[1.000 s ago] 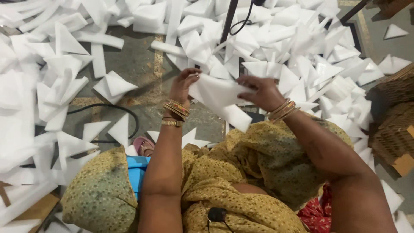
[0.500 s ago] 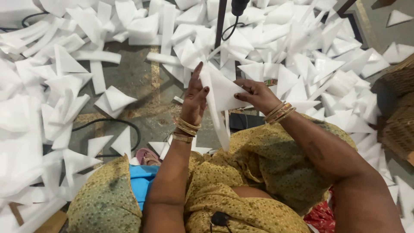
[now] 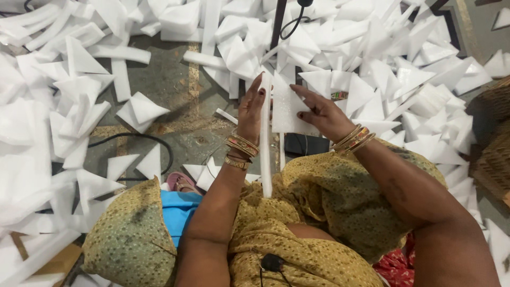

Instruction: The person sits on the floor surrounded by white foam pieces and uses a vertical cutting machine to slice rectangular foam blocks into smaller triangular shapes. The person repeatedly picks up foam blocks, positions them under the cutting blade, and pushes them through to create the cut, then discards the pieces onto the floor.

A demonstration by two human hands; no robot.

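My left hand (image 3: 251,109) presses flat against a long, thin white foam strip (image 3: 265,154) that stands on edge and reaches down toward my lap. My right hand (image 3: 321,112) holds a white foam sheet piece (image 3: 286,109) just right of the strip, fingers spread over its face. The strip and the sheet piece meet between the two hands. Gold bangles ring both wrists. I sit in olive-yellow clothing with a blue cloth (image 3: 178,210) at my left knee.
White foam triangles and strips (image 3: 79,122) cover the stone floor on all sides. A dark pole with a cable (image 3: 279,24) rises ahead. A black cable (image 3: 133,137) loops on the floor at left. A woven basket (image 3: 491,143) stands at right, a dark flat object (image 3: 305,144) below my right hand.
The foam piece has turned from lying flat between my hands to standing on edge. My left hand rose and flattened against it, and a long strip now hangs down from it.
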